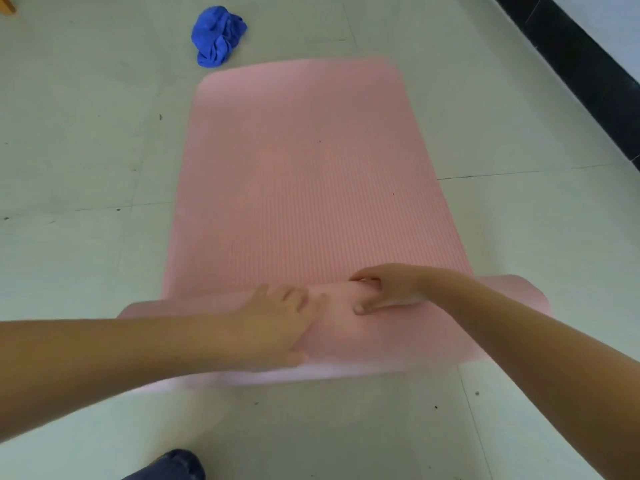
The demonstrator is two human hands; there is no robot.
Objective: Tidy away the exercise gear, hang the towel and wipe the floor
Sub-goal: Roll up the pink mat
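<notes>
A pink ribbed exercise mat lies on the pale floor, stretching away from me. Its near end is turned over into a fat roll across the bottom of the mat. My left hand lies on top of the roll with its fingers spread forward and its thumb at the near side. My right hand grips the roll's front fold, fingers curled over the far edge and thumb pressed on the near face. A crumpled blue towel sits on the floor beyond the mat's far left corner.
Pale floor tiles with dark specks surround the mat. A black skirting strip runs along the wall at the upper right. My knee in dark denim shows at the bottom edge. A bit of wooden furniture peeks in at the top left.
</notes>
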